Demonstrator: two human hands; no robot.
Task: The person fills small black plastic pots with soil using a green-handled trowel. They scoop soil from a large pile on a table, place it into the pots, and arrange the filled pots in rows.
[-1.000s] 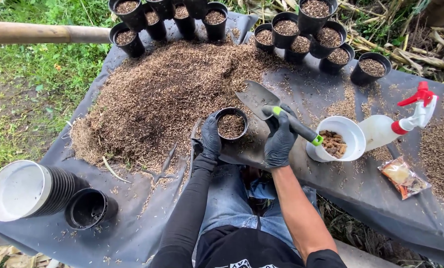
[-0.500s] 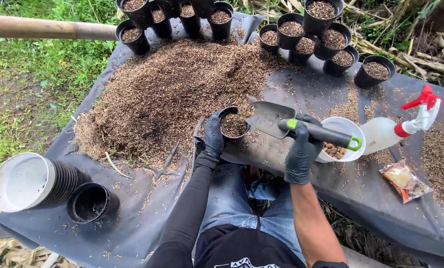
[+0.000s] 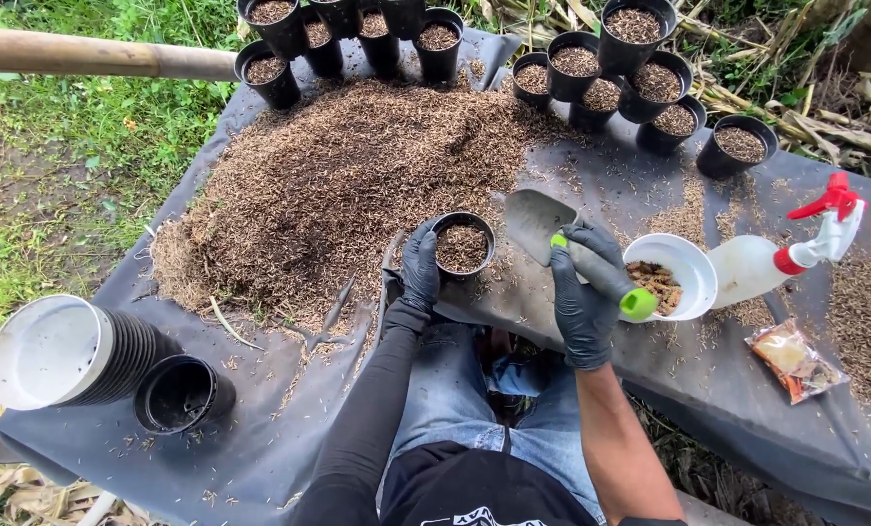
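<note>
The left hand point(image 3: 419, 271) gripped the small black pot point(image 3: 462, 245) near the dark sheet's point(image 3: 260, 448) front edge; the right hand point(image 3: 582, 292) clasped the trowel point(image 3: 552, 234). Best, I judged, to hold that pot upright and tip husk mix point(image 3: 338, 185) gently

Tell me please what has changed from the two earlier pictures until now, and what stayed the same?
The right hand swung the trowel: half a second ago its blade tipped husk mix over the small black pot; now the blade is empty and drawn back to the pot's right, handle pointing toward the person. The left hand kept gripping the pot. The white bowl, spray bottle and husk pile stayed put.
</note>
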